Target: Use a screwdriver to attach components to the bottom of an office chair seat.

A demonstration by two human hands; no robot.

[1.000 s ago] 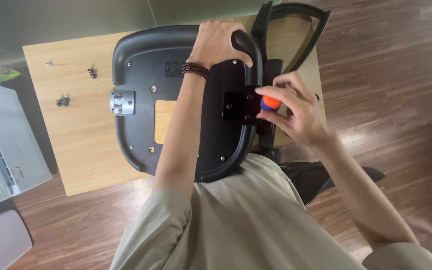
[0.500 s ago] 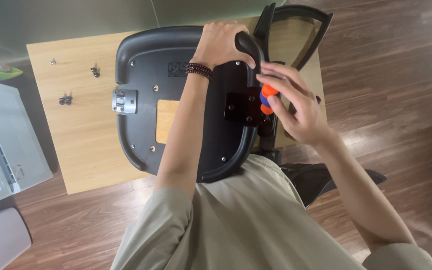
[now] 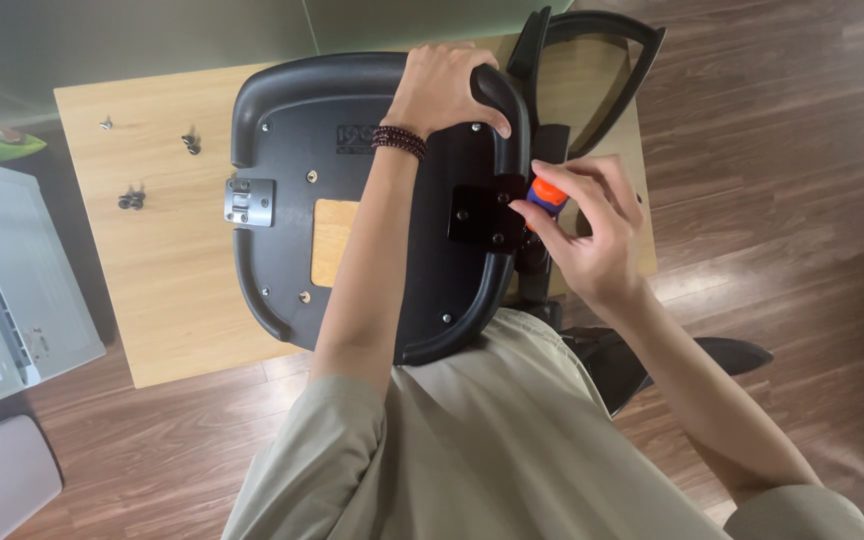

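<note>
An upturned black chair seat (image 3: 302,140) lies on a small wooden table (image 3: 167,270). My left hand (image 3: 442,85), a bead bracelet on its wrist, grips the seat's far right rim. My right hand (image 3: 587,225) holds a screwdriver with an orange and blue handle (image 3: 549,195) at the black bracket plate (image 3: 482,212) on the seat's right side. The tool's tip is hidden by my fingers. The mesh chair back (image 3: 592,70) stands against the seat just beyond the bracket.
Loose screws (image 3: 132,198) and bolts (image 3: 190,141) lie on the table's left part. A silver metal plate (image 3: 249,201) is fixed to the seat's left edge. A grey box (image 3: 22,290) stands at the left on the wooden floor (image 3: 782,200).
My right hand has shifted slightly along the bracket with the screwdriver, fingers regripping the handle. My left hand stays on the seat rim.
</note>
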